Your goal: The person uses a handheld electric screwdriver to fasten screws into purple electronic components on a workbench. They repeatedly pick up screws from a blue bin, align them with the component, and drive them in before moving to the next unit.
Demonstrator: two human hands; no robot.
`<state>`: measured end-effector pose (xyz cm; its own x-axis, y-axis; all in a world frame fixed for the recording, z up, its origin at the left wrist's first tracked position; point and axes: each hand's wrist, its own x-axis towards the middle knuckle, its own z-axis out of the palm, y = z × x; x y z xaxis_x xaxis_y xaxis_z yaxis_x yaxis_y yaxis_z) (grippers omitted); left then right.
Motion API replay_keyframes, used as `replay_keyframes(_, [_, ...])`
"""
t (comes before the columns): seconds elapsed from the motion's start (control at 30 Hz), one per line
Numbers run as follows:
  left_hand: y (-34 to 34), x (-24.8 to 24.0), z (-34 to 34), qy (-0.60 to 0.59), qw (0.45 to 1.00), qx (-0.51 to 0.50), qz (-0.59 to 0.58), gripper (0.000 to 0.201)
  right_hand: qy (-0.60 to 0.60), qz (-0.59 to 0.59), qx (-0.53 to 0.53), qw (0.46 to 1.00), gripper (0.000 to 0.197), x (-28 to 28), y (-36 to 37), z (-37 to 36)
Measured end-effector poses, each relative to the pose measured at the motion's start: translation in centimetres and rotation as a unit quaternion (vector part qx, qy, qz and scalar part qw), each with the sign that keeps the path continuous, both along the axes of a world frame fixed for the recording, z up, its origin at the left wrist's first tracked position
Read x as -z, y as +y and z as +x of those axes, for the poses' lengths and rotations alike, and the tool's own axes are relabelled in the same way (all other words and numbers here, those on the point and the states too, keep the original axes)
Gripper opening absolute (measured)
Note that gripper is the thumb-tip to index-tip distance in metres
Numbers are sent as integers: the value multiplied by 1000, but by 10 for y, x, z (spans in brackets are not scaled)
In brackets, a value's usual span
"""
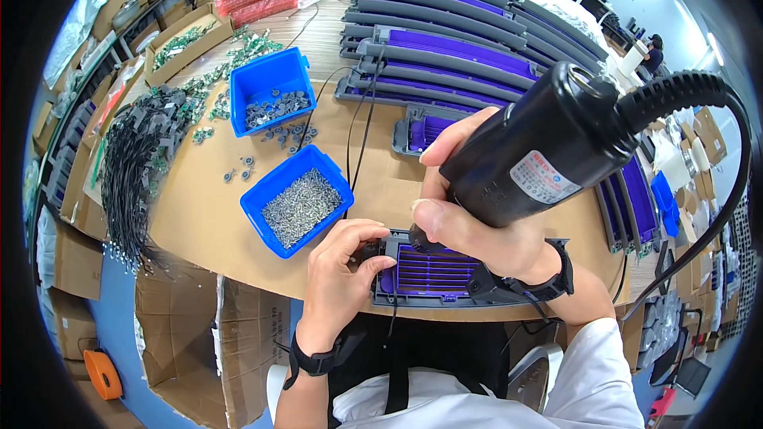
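Observation:
My right hand (pixel 497 240) grips a black corded electric screwdriver (pixel 509 155), tilted with its nose down over a grey plastic panel with a purple slatted grille (pixel 439 272). The driver's tip is hidden behind its nose and my fingers. At the panel's left end, the thumb and forefinger of my left hand (pixel 338 272) close around a small dark part (pixel 369 254), whose kind I cannot make out. The panel lies at the table's near edge, and a thin black cable hangs from it. Close to my left hand stands a blue bin of small metal screws (pixel 347 200).
Another blue bin (pixel 270 79) holds small dark round parts, with more loose beside it. Grey and purple panels (pixel 445 48) are stacked at the back. Black wires (pixel 135 175) and circuit boards lie at left. The screwdriver's thick cord (pixel 743 167) loops at right. Two people sit far off.

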<state>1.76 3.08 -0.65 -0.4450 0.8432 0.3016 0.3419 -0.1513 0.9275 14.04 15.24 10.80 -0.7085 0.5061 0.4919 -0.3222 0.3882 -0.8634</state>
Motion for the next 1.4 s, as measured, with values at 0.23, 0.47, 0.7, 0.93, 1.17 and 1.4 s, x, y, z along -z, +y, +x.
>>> replay_keyframes(0.23, [-1, -1, 0, -14, 1000, 4, -2, 34, -9, 104, -52, 993, 32, 4, 11, -2])
replay_keyframes(0.47, [-1, -4, -3, -4, 1000, 22, -9, 35, -6, -52, -86, 995, 34, 4, 5, -2])
replay_keyframes(0.7, [-3, -3, -1, -19, 1000, 9, 6, 32, -40, -22, -55, 997, 39, -5, -5, -2])
replay_keyframes(0.93, [-5, -2, -1, 74, 996, -23, 40, 35, 78, -2, -12, 997, 34, -15, -8, -23])
replay_keyframes(1.17, [-6, 0, -2, 9, 1000, -4, 13, 33, 163, -85, -6, 983, 31, 13, -8, -69])
replay_keyframes(1.4, [-9, -5, -4, 18, 1000, -3, 0, 32, 137, -113, 10, 984, 30, 28, -7, -80])
